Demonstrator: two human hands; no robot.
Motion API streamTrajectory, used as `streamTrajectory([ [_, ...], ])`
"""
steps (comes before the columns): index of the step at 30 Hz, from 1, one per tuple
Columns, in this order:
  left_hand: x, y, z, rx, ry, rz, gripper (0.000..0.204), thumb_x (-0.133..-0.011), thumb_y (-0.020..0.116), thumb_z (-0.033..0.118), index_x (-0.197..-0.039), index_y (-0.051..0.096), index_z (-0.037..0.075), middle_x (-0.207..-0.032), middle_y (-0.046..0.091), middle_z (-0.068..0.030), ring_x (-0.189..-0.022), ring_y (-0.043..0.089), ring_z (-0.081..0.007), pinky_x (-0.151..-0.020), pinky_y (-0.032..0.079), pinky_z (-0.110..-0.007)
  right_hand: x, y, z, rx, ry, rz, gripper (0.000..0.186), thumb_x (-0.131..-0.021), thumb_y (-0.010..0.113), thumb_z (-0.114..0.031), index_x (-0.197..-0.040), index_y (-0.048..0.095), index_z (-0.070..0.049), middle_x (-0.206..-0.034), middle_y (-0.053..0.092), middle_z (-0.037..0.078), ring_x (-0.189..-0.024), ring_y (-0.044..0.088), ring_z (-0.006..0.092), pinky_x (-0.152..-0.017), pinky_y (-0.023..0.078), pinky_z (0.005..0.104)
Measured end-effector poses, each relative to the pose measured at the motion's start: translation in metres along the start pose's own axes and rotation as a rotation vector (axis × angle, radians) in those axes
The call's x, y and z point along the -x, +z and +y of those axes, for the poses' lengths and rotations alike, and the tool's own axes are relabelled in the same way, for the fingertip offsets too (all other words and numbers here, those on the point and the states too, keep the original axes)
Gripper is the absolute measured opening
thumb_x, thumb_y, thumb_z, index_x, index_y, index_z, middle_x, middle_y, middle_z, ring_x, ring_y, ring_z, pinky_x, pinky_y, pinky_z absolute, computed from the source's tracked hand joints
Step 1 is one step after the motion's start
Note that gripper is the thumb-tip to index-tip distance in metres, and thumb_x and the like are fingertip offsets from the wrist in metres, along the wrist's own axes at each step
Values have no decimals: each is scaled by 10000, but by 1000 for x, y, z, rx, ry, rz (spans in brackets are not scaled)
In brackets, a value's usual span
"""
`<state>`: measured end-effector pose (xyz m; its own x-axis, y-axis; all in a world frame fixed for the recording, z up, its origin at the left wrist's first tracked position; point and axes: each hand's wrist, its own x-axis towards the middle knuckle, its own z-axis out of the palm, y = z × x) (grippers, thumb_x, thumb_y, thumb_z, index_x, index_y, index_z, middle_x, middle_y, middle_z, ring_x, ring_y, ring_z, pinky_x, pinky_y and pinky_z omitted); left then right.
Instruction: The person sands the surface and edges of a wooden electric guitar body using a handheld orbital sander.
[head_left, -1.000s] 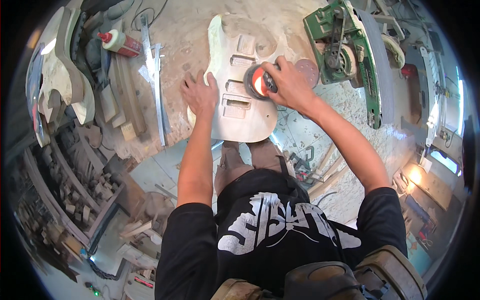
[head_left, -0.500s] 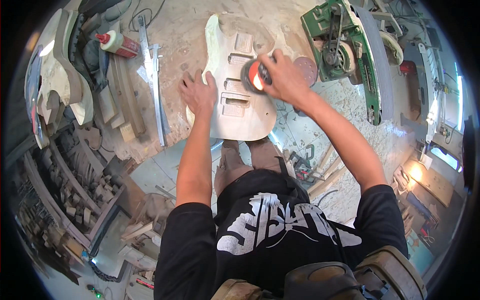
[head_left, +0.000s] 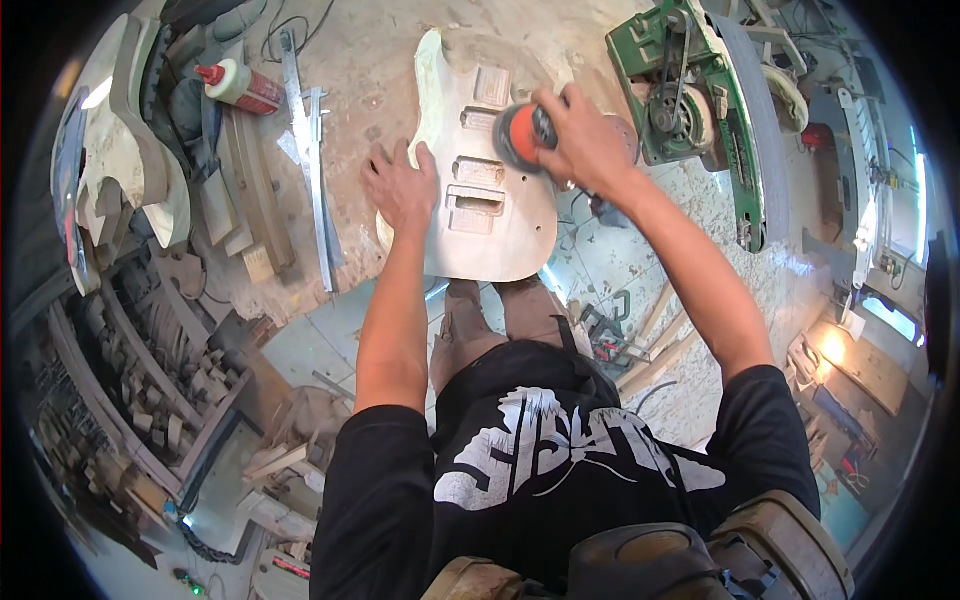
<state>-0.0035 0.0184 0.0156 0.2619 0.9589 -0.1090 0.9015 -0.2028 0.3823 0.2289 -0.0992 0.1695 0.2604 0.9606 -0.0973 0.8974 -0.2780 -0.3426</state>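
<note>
A pale wooden electric guitar body [head_left: 515, 245] with several routed cavities lies flat on the workbench, its near end at the bench edge. My left hand [head_left: 403, 188] rests with spread fingers on its left edge, the thumb on the wood. In my right hand [head_left: 590, 148] is an orange and black orbital sander [head_left: 520, 138], gripped from the right. Its round pad sits over the upper right part of the body, partly covering a cavity. The pad's rim looks blurred.
On the left of the workbench [head_left: 365, 95] lie a glue bottle [head_left: 243, 87], a metal caliper [head_left: 316, 170], wood strips [head_left: 262, 190] and more guitar bodies [head_left: 130, 150]. A green belt machine [head_left: 685, 110] stands to the right. A sanding disc [head_left: 627, 130] shows partly behind my right hand.
My right hand has slid the sander a little away from me and to the right across the guitar body. My left hand stays in place on the edge.
</note>
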Motion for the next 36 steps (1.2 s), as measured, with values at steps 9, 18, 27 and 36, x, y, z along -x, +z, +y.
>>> streamTrajectory([
  [9, 3, 2, 0, 25, 14, 46, 564, -1056, 527, 518, -1437, 703, 141, -1593, 498, -226, -1448, 424, -458, -1220, 363, -568, 106, 13, -22, -80, -39, -191, 677, -804, 867, -171, -1395, 539, -146, -1235, 497, 222, -1107, 608, 461, -871, 570, 555],
  [18, 0, -1, 1, -1, -2, 0, 593, -1068, 485, 551, -1482, 683, 176, -1623, 498, -222, -1485, 409, -436, -1265, 325, -520, 37, 5, 21, -45, -1, 18, 670, -802, 879, -216, -1374, 538, -149, -1211, 538, 247, -1024, 657, 527, -826, 556, 576],
  [27, 1, -3, 4, -17, -6, -6, 598, -1067, 485, 551, -1489, 676, 173, -1626, 498, -214, -1487, 406, -426, -1264, 327, -516, 32, -6, 52, 18, 119, 20, 657, -793, 868, -205, -1374, 573, -120, -1224, 555, 217, -1107, 646, 489, -911, 553, 561],
  [36, 1, -2, 4, -15, -8, 15, 589, -1068, 491, 552, -1472, 695, 175, -1610, 516, -218, -1474, 422, -425, -1264, 329, -507, 48, -5, 42, 32, 55, -43, 693, -768, 877, -181, -1389, 575, -127, -1204, 543, 212, -1160, 611, 461, -985, 520, 528],
])
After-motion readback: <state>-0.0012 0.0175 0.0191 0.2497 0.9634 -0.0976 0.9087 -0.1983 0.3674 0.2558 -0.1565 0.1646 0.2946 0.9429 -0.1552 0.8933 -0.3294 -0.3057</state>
